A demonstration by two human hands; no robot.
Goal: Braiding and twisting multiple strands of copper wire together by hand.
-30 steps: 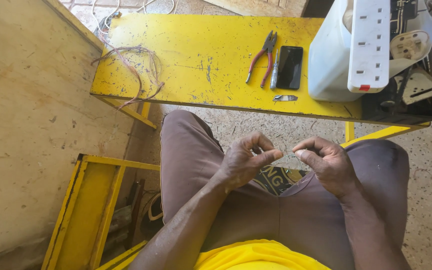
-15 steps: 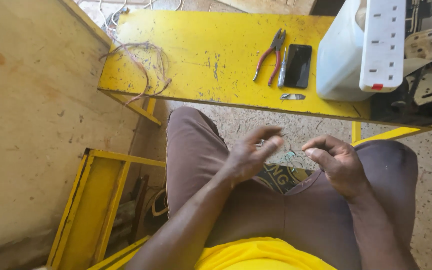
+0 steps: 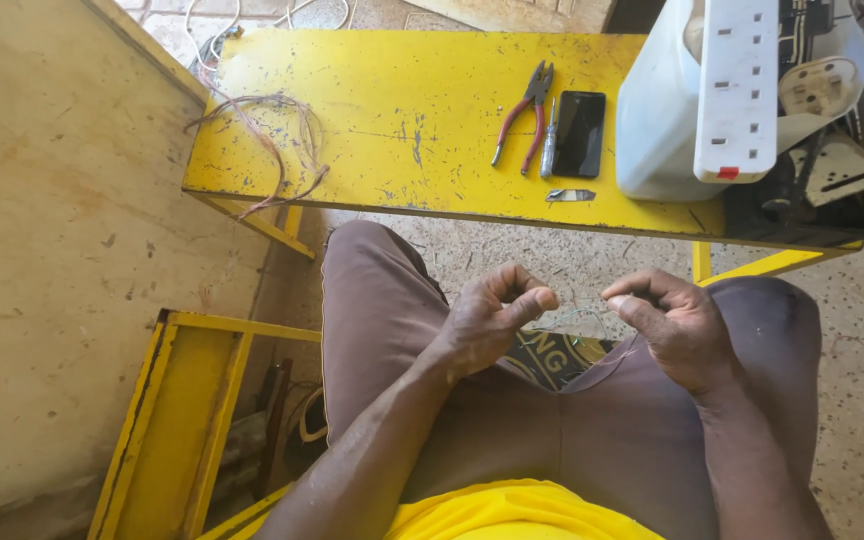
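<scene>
Fingers (image 3: 527, 300) of the left hand (image 3: 487, 325) and right hand (image 3: 672, 325) pinch a thin wire (image 3: 572, 320) above the lap; it looks light, soft, best held near its ends. Farther, pliers (image 3: 522, 118) and phone (image 3: 580, 133) lie near the tabletop (image 3: 402, 110) front edge.

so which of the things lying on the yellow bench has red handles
The pliers, left of the black phone. The small metal tool between them and the metal piece below have none.

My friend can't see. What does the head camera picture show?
A seated person's left hand and right hand pinch a thin wire above their lap. Ahead, a yellow table holds pliers, a black phone and a white power strip.
</scene>
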